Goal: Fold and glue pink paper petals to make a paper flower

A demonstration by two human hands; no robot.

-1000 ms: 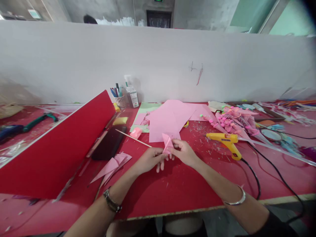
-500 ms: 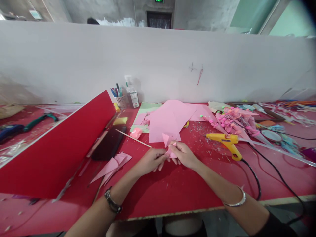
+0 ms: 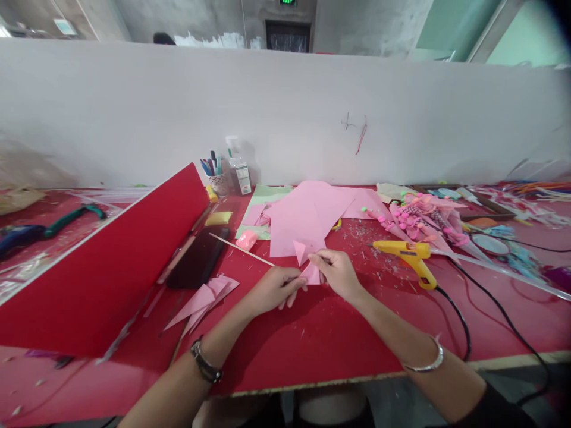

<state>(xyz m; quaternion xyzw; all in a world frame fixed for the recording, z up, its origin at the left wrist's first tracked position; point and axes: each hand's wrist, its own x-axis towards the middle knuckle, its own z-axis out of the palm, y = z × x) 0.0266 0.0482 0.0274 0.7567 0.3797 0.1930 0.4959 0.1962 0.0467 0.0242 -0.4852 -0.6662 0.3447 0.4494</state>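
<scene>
Now pink paper piece (image 3: 310,270) between fingers (image 3: 316,258)

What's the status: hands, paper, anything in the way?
Left hand and right hand both pinch the folded pink paper. Glue gun lies right, apart. Nothing between.

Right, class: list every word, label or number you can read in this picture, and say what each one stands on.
"EXIT": green lit sign above the dark doorway, cut off at the picture's top edge, only just legible.
Printed label on the small white carton beside the pen cup: too small to read.
Nothing else bears legible text.
</scene>
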